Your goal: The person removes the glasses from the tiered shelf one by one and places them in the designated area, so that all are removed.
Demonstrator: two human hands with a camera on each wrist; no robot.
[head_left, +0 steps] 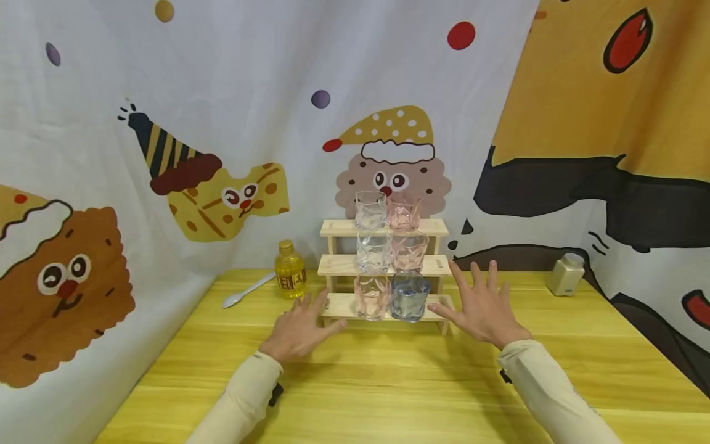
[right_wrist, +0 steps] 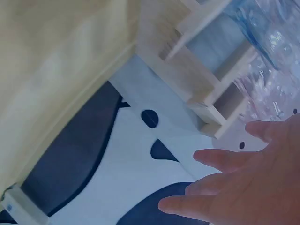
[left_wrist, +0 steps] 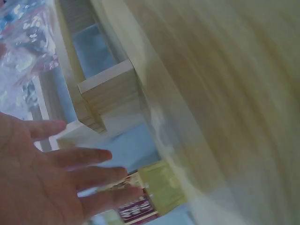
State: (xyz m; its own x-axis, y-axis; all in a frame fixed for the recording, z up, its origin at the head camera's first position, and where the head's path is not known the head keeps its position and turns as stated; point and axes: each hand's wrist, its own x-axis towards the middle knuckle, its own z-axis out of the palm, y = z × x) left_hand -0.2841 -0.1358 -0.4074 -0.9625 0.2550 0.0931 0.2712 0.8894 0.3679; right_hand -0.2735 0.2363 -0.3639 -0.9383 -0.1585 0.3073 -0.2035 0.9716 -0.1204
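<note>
A three-step wooden rack (head_left: 333, 265) carries glass cups in pairs, one pair per step. On the bottom step are a pale pink cup (head_left: 372, 298) and a blue cup (head_left: 409, 298). Above them stand a clear cup (head_left: 373, 253) and a pink cup (head_left: 409, 251), and the top step bears a clear cup (head_left: 370, 211) beside a pink cup (head_left: 403, 213). My left hand (head_left: 299, 328) is spread at the rack's lower left corner, holding nothing. To the right of the rack my right hand (head_left: 481, 307) has its fingers spread, thumb close to the blue cup.
Left of the rack, a small bottle of yellow oil (head_left: 291, 271) stands near a pale spoon (head_left: 248, 291). A white-capped jar (head_left: 567, 275) is at the back right of the wooden table (head_left: 388, 394). A printed cloth (head_left: 249, 74) hangs behind.
</note>
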